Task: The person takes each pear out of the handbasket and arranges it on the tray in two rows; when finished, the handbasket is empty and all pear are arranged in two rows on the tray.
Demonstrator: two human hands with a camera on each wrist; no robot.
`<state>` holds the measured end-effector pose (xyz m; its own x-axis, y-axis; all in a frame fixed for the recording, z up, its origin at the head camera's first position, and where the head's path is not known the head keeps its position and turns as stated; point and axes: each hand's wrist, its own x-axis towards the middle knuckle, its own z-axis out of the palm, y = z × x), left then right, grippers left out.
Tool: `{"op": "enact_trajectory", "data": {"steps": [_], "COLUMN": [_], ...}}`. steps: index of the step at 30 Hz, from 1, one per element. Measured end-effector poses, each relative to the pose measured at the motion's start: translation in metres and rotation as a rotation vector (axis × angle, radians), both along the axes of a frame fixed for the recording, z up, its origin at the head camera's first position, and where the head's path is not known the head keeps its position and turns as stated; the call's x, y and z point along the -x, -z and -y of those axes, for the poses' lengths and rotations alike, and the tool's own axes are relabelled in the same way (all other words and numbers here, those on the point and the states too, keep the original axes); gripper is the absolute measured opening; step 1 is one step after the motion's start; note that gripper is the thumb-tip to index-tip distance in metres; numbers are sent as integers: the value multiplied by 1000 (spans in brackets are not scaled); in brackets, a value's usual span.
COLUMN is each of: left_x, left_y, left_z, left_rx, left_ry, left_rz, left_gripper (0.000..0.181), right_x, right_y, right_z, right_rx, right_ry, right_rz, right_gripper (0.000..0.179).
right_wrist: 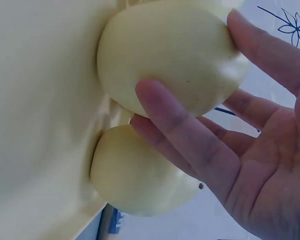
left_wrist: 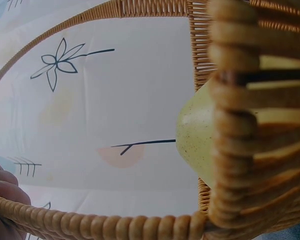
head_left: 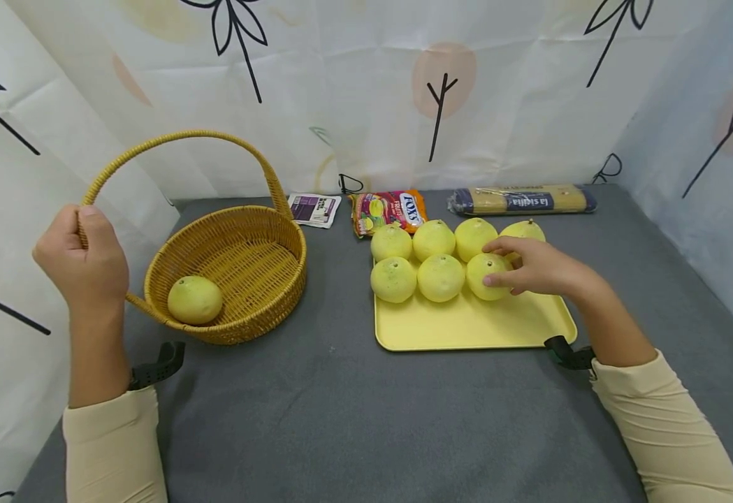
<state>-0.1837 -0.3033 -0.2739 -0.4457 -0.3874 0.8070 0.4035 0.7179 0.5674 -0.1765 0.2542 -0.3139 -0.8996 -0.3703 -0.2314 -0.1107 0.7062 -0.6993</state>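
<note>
My left hand (head_left: 86, 258) grips the handle of a woven wicker basket (head_left: 287, 293); in the left wrist view only some of its fingers (left_wrist: 7, 187) show at the handle. One yellow-green pomelo (head_left: 194, 300) lies inside the basket at its near left. Over a yellow tray (head_left: 467, 325), my right hand (head_left: 539, 265) holds the front-row right pomelo (head_left: 484, 276), thumb on the near side and fingers on the far side. That pomelo (right_wrist: 165, 55) appears to rest on the tray. Another pomelo (right_wrist: 140, 170) sits just beyond the fingers.
Several more pomelos (head_left: 441, 277) stand in two rows on the tray. Behind them lie a FOX'S candy bag (head_left: 388, 212), a spaghetti pack (head_left: 523, 200) and a purple-and-white packet (head_left: 314, 209). A patterned white curtain (head_left: 353, 91) surrounds the grey table (head_left: 341, 419).
</note>
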Motion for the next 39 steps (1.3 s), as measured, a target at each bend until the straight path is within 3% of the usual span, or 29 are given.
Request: {"op": "enact_trajectory", "data": {"steps": [12, 17, 23, 31, 39], "left_x": [-2, -2, -2, -1, -2], "left_y": [-2, -3, -1, 2, -1], "left_z": [-1, -1, -1, -1, -3], "left_rx": [-10, -2, -5, -6, -6], "left_ry": [8, 4, 6, 4, 1], "left_rz": [4, 0, 15, 10, 8], "left_gripper": [40, 39, 39, 39, 38], "right_x": [-1, -1, -1, 13, 32], "right_y": [-1, -6, -15, -13, -9], "right_z": [2, 1, 11, 64, 164], "right_rx": [-69, -107, -74, 56, 193], "right_ry": [-57, -45, -25, -94, -272], "right_rz": [-183, -212, -242, -352, -414], "right_gripper": [53, 53, 49, 40, 38]}}
